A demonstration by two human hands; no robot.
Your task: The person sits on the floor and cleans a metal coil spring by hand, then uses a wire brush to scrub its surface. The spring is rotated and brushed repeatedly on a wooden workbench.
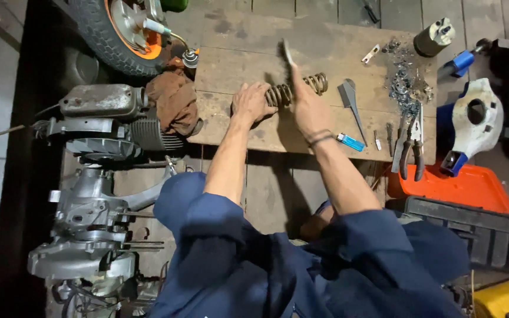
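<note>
A rusty coil spring [301,88] lies across a wooden board [248,59] on the floor. My left hand [251,103] is closed over the spring's left end and presses it onto the board. My right hand [306,101] is raised above the middle of the spring and grips a thin brush-like tool [288,53] that points up and away from me. The spring's right end sticks out past my right hand. Both forearms are bare, the blue sleeves pushed up.
Pliers [410,147], a blue lighter [349,141], a grey blade [349,100] and a heap of small metal parts [406,82] lie on the board's right side. An engine block [98,176], a brown rag [174,100] and a wheel [122,35] sit left. An orange tray [466,185] is right.
</note>
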